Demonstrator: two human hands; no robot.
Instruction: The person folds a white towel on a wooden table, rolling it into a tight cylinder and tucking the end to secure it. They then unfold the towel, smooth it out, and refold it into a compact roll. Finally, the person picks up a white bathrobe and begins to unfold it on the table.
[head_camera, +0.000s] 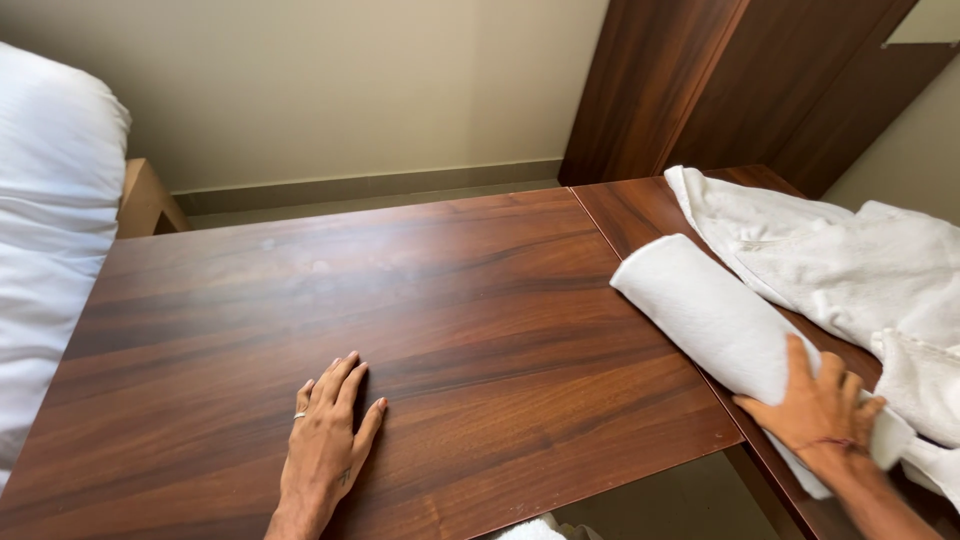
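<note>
The dark wooden table (400, 300) filled my view. My left hand (330, 440) lay flat and open on it. My right hand (820, 410) gripped the finished white rolled towel (710, 315) at the table's right edge; beyond it, crumpled white towels (860, 260) remained unrolled.

A dark wooden table (400, 300) stands by a pale beige wall (330, 80) — white bedding (45, 230) left, wooden wardrobe (740, 80) right.
</note>
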